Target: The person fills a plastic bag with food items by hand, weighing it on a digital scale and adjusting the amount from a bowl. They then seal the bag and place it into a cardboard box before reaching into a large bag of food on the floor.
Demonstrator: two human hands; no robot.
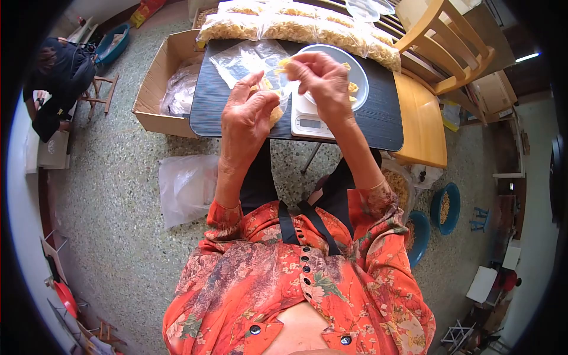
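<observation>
My left hand (245,115) grips a small clear plastic bag (276,113) with some yellowish dried pieces inside. Close above the bag, my right hand (324,80) pinches a few yellowish dried pieces (284,64) between thumb and fingers. What exactly these pieces are, I cannot make out. Just beyond my right hand is a pale round bowl (362,66) with a few similar pieces in it. It sits on a white digital scale (307,125), whose display faces me. Flat clear bags (228,62) lie on the dark table (207,112) past my left hand.
Several filled bags (290,26) line the table's far side. An open cardboard box (148,106) stands left, a wooden chair (423,112) right. Teal basins (445,207) and a plastic bag (186,189) are on the floor. Another person (62,77) sits far left.
</observation>
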